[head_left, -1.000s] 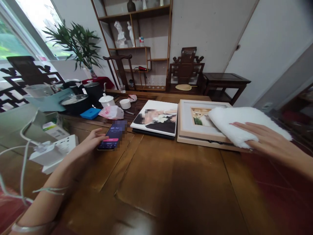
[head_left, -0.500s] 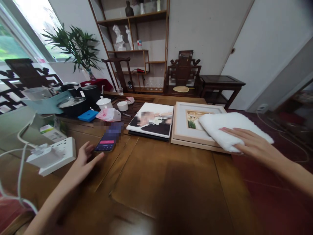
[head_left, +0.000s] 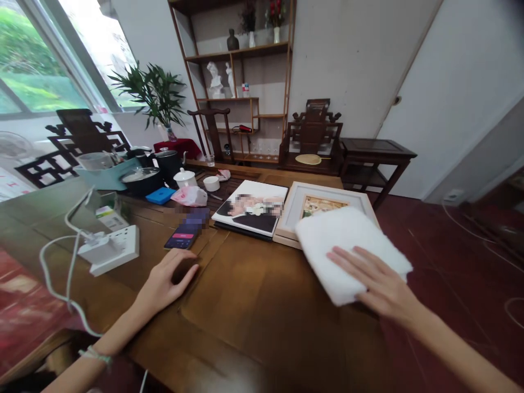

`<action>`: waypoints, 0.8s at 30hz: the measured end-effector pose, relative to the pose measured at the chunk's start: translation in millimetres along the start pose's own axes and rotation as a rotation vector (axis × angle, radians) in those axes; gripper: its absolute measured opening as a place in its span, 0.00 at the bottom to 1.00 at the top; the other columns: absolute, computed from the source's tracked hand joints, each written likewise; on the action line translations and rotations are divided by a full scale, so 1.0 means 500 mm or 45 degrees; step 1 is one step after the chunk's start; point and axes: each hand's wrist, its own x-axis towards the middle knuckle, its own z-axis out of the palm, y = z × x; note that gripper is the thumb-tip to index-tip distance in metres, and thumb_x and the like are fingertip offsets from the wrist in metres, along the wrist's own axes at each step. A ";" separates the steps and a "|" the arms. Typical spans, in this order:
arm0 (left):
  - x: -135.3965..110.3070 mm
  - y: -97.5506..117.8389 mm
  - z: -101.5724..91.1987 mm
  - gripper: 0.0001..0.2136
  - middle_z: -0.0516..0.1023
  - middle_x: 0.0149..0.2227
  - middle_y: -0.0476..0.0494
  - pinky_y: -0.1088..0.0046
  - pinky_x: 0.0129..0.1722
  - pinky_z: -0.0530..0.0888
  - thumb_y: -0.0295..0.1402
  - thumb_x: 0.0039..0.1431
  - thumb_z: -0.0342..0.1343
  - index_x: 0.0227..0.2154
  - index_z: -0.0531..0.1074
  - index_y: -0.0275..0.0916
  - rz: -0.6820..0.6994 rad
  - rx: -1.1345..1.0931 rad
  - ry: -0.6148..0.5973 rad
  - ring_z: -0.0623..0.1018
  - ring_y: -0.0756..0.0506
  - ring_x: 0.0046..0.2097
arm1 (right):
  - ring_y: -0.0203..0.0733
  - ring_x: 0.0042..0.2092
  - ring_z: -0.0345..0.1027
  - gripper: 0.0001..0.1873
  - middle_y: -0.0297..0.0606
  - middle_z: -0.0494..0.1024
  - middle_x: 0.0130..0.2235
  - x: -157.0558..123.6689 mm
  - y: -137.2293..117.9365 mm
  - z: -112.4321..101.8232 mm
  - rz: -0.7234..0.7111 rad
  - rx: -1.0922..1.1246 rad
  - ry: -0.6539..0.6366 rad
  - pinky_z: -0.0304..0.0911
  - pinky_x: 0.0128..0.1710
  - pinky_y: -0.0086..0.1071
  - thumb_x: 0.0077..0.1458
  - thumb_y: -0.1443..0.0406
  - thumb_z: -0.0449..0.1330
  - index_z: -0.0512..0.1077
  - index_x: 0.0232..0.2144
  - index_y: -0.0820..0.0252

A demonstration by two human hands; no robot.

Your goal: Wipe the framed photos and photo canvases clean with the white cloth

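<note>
My right hand point(head_left: 380, 281) grips a folded white towel point(head_left: 338, 234), its fingers laid across the top and its thumb at the lower edge. The towel covers the near right part of a pale wooden picture frame point(head_left: 285, 236) and hangs over its front edge toward the table. My left hand point(head_left: 174, 275) is by the table, fingers loosely curved and thumb apart, with nothing in it. Just beyond those fingers lies a phone point(head_left: 183, 236) with a lit screen. Between phone and frame, a photo panel point(head_left: 245, 191) with a partly blurred picture lies on something black.
A white power strip point(head_left: 126, 245) with a plug and cables is on the left. Behind it are a small open box point(head_left: 112, 215), a blue box point(head_left: 160, 195), a pink-white plastic bag point(head_left: 189, 196), a lidded white bowl point(head_left: 185, 178) and a dark pot point(head_left: 141, 180). Chairs and shelves stand behind.
My right hand has drawn the towel left and toward me, off the frame's right side. My left hand has shifted right and nearer on the table. The view has tilted and moved a little.
</note>
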 end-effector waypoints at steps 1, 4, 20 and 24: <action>0.001 0.004 -0.001 0.08 0.74 0.38 0.44 0.69 0.43 0.72 0.37 0.58 0.51 0.38 0.68 0.40 0.021 -0.048 -0.063 0.76 0.45 0.41 | 0.42 0.64 0.49 0.17 0.46 0.65 0.59 0.006 -0.029 0.002 0.012 0.040 -0.027 0.56 0.60 0.45 0.63 0.70 0.43 0.64 0.51 0.65; 0.006 0.006 0.002 0.06 0.73 0.29 0.49 0.75 0.34 0.71 0.35 0.60 0.50 0.30 0.68 0.40 0.006 -0.120 -0.164 0.74 0.49 0.31 | 0.40 0.64 0.47 0.20 0.43 0.67 0.58 0.022 -0.110 0.018 -0.003 0.170 -0.079 0.57 0.59 0.41 0.61 0.71 0.41 0.65 0.51 0.65; 0.011 -0.004 0.003 0.04 0.73 0.28 0.50 0.76 0.31 0.70 0.35 0.58 0.52 0.29 0.67 0.42 0.055 -0.221 -0.161 0.74 0.49 0.29 | 0.45 0.63 0.51 0.16 0.40 0.65 0.59 0.045 -0.166 0.039 0.138 0.375 -0.172 0.58 0.57 0.51 0.43 0.81 0.46 0.66 0.25 0.58; 0.011 0.002 0.004 0.04 0.73 0.28 0.49 0.76 0.31 0.71 0.34 0.59 0.51 0.30 0.67 0.42 0.139 -0.278 -0.159 0.75 0.49 0.29 | 0.45 0.63 0.50 0.16 0.36 0.63 0.61 0.046 -0.171 0.038 0.135 0.318 -0.220 0.58 0.57 0.51 0.47 0.80 0.46 0.64 0.21 0.58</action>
